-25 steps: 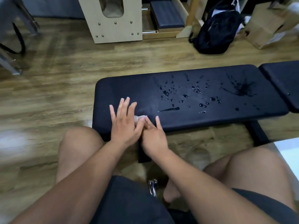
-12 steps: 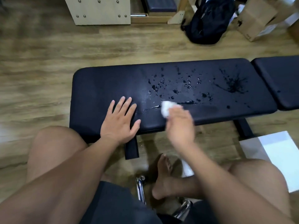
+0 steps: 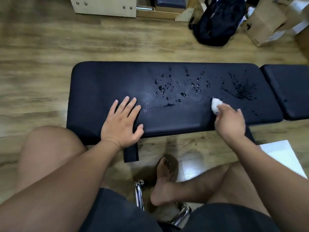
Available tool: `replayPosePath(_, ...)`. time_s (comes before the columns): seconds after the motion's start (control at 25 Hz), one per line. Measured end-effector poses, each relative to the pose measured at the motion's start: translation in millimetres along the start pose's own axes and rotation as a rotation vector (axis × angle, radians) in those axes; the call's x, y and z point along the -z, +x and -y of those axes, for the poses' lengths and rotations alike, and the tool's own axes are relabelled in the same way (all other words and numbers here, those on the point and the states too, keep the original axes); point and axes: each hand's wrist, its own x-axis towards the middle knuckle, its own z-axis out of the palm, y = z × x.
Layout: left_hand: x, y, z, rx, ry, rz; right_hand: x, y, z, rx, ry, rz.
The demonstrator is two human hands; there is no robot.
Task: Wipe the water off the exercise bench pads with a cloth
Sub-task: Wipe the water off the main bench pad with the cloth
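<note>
Sliding rightward since half a second ago, my right hand (image 3: 229,121) has carried the cloth (image 3: 216,105) along the near side of the long bench pad (image 3: 103,84), from about its middle toward its right end; my left hand (image 3: 122,121) has kept its place. My right fingers pinch the one small white wad of cloth, whose far tip touches the pad. The water lies beyond the cloth. One star-shaped splash (image 3: 242,91) sits just past it and to the right, toward the pad's right end. A scatter of droplets (image 3: 184,94), too many to count, lies past it and to the left, over the pad's middle. One thin streak (image 3: 167,105) runs left of the cloth, between it and my left hand. The pad's long axis runs left to right across me, so I judge the next strokes go away from me and sideways, and my right hand is much the nearer to the wet. My left hand lies flat on the pad's near edge, left of middle, fingers spread, holding nothing. There are two pads: the second pad (image 3: 289,91) sits just beside the long one's right end, with at least one dark drop on it.
</note>
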Motion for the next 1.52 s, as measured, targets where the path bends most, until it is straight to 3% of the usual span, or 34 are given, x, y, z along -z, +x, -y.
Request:
replayPosePath(0.08, -1, -1, -1, 0.0, 0.001, 0.002, -6, -20, 49, 0.081, 0.021, -0.042)
replayPosePath(0.24, 1, 0, 1, -0.011, -0.023, 0.013, -28, -77, 176, 0.486, 0.095, 0.062)
replayPosePath(0.32, 6, 0, 0, 0.007, -0.09, 0.015, -24, -76, 179, 0.637, 0.084, 0.049)
replayPosePath(0.4, 13, 0, 1, 0.07, -0.24, -0.019, -21, -55, 129, 0.571, 0.093, -0.002)
replayPosePath(0.48, 22, 7, 7, 0.14, -0.313, -0.089, -17, -25, 52, 0.308, 0.063, -0.012)
replayPosePath(0.56, 26, 16, 22, 0.199, -0.209, -0.15, -3, -5, -6, 0.077, 0.001, 0.001)
replayPosePath(0.64, 24, 18, 36, 0.303, -0.139, -0.098, 4, -8, -1, -0.008, 0.061, 0.024)
replayPosePath(0.76, 13, 11, 37, 0.394, -0.076, 0.011, -12, -49, 89, 0.151, 0.1, -0.005)
replayPosePath(0.88, 9, 10, 35, 0.386, -0.076, 0.003, -30, -101, 167, 0.531, 0.139, -0.015)
replayPosePath(1.0, 10, 11, 35, 0.394, -0.088, -0.017, -37, -88, 155, 0.828, 0.041, -0.086)
replayPosePath(1.08, 7, 11, 35, 0.406, -0.073, -0.017, -32, -60, 142, 0.927, 0.003, -0.083)
replayPosePath(1.24, 7, 12, 36, 0.426, -0.061, -0.037, -16, 27, 158, 0.841, -0.153, 0.03)
replayPosePath(1.52, 6, 16, 38, 0.428, -0.047, -0.047, 3, 154, 217, 0.64, -0.195, -0.027)
